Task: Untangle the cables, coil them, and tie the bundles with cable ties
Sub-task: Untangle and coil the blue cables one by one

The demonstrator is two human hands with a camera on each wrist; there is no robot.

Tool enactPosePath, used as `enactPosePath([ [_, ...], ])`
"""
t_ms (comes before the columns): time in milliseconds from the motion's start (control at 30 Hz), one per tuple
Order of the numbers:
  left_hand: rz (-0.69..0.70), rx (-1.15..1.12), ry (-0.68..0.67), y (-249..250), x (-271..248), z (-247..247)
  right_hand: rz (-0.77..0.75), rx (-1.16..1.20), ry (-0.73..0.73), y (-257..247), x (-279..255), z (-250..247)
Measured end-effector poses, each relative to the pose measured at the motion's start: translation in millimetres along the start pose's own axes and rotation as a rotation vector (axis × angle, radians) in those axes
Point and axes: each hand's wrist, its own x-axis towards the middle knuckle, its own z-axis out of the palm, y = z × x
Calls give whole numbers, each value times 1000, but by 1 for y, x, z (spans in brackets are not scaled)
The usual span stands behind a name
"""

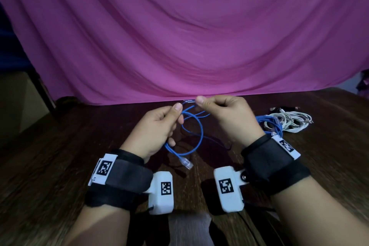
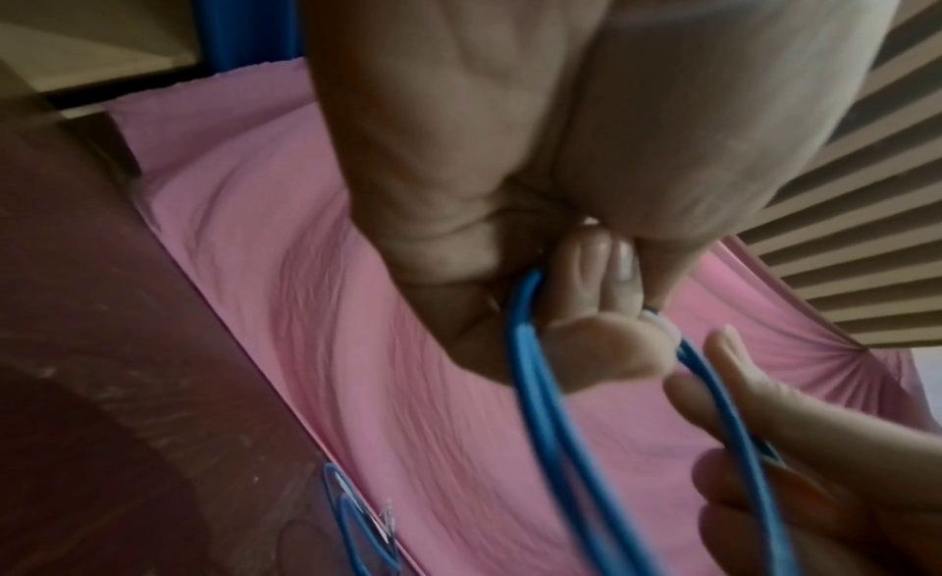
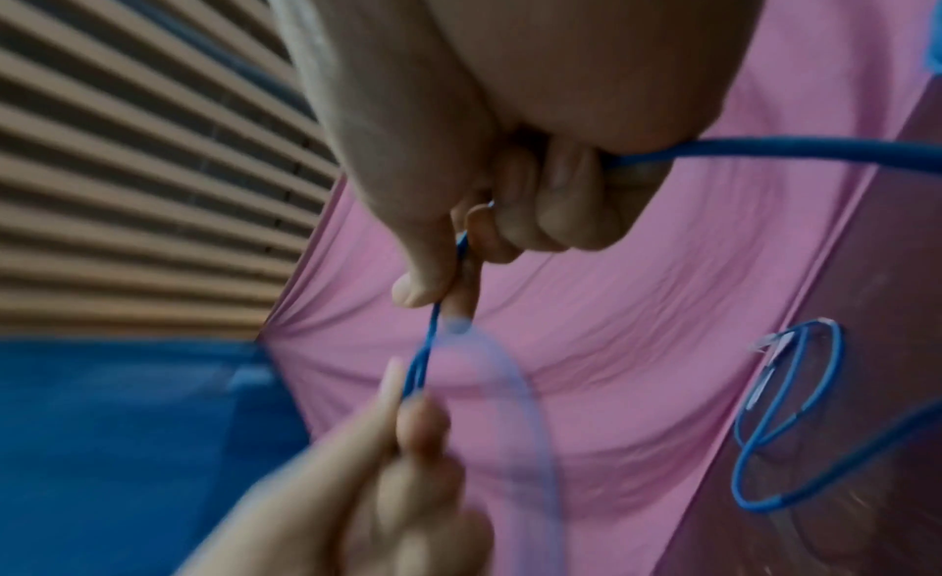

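One blue cable (image 1: pixel 196 138), light and springy, is being pinched by left hand (image 1: pixel 159 128) and right hand (image 1: pixel 225 118) above the tabletop (image 1: pixel 60 166); best gripped near its clear plug (image 1: pixel 185 164).

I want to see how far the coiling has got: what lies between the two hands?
A short run of blue cable spans from left hand to right hand, in the head view.
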Motion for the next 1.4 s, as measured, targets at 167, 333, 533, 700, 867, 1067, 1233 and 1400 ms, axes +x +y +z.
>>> enactPosePath([
  [167, -77, -96, -49, 3, -3, 6, -63, -61, 118, -2, 1, -5],
  [333, -99, -405, 370, 7, 4, 4, -389, -522, 361, -6, 6, -13],
  [533, -72, -809, 538, 11, 11, 9, -195, -346, -24, 4, -16, 31],
  [700, -128, -926, 431, 16, 8, 20, -258, -571, -25, 9, -18, 28],
  [867, -149, -925, 342, 16, 7, 12, -248, -713, -97, 9, -16, 21],
  [1067, -211, -694, 150, 7, 0, -15, -301, -696, 50, 7, -7, 7],
  [1233, -213, -591, 288, -1, 1, -13, -348, -767, 171, 4, -4, 0],
  [1400, -191, -776, 527, -6, 10, -8, -209, -270, 8, 7, -13, 23],
])
